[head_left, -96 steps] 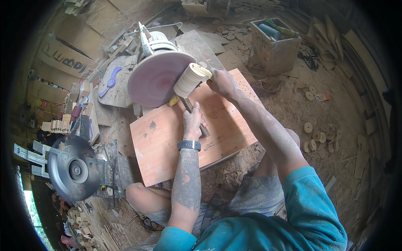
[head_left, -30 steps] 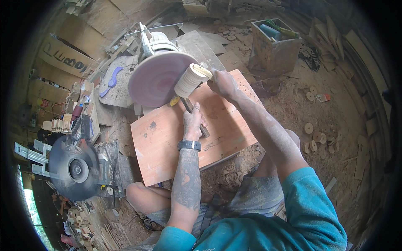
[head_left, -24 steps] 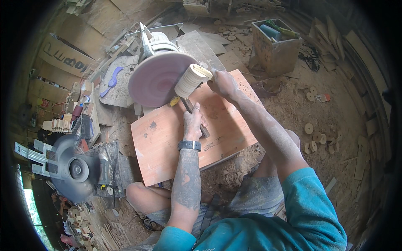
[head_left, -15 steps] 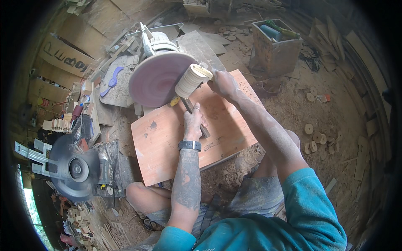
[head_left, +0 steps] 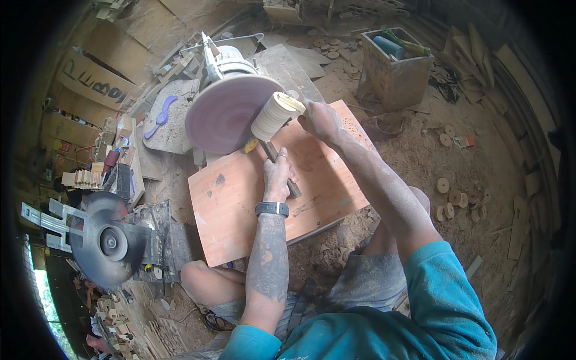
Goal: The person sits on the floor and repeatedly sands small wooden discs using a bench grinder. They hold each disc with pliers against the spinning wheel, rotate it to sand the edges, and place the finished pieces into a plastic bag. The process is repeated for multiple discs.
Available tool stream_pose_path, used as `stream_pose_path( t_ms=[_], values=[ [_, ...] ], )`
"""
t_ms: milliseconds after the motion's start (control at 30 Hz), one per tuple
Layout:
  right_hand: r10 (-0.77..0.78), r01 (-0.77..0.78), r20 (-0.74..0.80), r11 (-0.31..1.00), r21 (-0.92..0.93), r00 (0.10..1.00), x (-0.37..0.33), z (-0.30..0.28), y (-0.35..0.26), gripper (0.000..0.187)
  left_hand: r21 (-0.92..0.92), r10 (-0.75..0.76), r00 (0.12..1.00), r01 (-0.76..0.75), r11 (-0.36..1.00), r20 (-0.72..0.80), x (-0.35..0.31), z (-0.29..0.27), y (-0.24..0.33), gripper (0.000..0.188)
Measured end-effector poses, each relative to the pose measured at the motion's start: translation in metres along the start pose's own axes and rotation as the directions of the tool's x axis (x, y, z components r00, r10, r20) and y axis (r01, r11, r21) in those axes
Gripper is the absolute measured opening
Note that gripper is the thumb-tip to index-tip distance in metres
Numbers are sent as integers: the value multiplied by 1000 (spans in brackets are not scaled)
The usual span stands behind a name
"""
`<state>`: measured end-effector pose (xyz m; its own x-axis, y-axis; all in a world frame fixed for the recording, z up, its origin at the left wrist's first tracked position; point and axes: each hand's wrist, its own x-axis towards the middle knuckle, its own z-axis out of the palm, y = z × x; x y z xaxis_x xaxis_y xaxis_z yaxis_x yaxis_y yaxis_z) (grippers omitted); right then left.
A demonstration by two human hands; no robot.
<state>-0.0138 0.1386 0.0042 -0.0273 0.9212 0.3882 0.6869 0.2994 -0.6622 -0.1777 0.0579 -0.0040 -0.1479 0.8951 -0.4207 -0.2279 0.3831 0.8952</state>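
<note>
Change since earlier frames: hands, wooden cylinder and sanding disc kept their places; only the view shifted slightly, so the mitre saw (head_left: 102,243) sat a little differently at lower left.
Step in hand: judged to be edge sanding; the stack-like wooden cylinder (head_left: 273,115) was pressed side-on against the face of the round sanding disc (head_left: 225,114).
Right hand grip: right hand (head_left: 321,119) closed around the far end of the cylinder, fingers curled at its rim.
Left hand grip: left hand (head_left: 277,175) closed on a dark narrow bar (head_left: 282,174) lying on the board, pressing it down; the bar ran up beneath the cylinder.
Workpiece position: cylinder tilted, raised above the orange board (head_left: 240,210), just ahead of the left hand and touching the right.
Support: board rested on the sawdust floor (head_left: 420,144), serving as the desk.
Next move, judged: calls for steady light pressure and slow rotation of the cylinder, fingers kept clear of the disc.
Surroundings: small wooden discs (head_left: 453,195) lay scattered on the floor at right.
</note>
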Motion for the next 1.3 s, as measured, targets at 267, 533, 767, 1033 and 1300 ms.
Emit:
stream_pose_path(
  t_ms=[267,533,767,1033,1300],
  values=[
    [-6,6,3,1000,-13,1000,1,2,1,16,1,4,1000,-4,1000,-8,2,-1,-2,28],
    [21,-21,10,1000,19,1000,0,1,0,16,-4,8,1000,-8,1000,14,2,-2,-2,28],
    [6,-6,9,1000,-19,1000,1,0,-1,15,-17,4,1000,-4,1000,-3,1,0,-2,27],
    [-12,12,-12,1000,4,1000,1,2,1,14,-24,-2,999,3,1000,46,-2,0,-1,23],
    [19,-19,-8,1000,2,1000,1,6,5,15,-19,-5,1000,6,1000,28,0,0,-3,24]
  ],
)
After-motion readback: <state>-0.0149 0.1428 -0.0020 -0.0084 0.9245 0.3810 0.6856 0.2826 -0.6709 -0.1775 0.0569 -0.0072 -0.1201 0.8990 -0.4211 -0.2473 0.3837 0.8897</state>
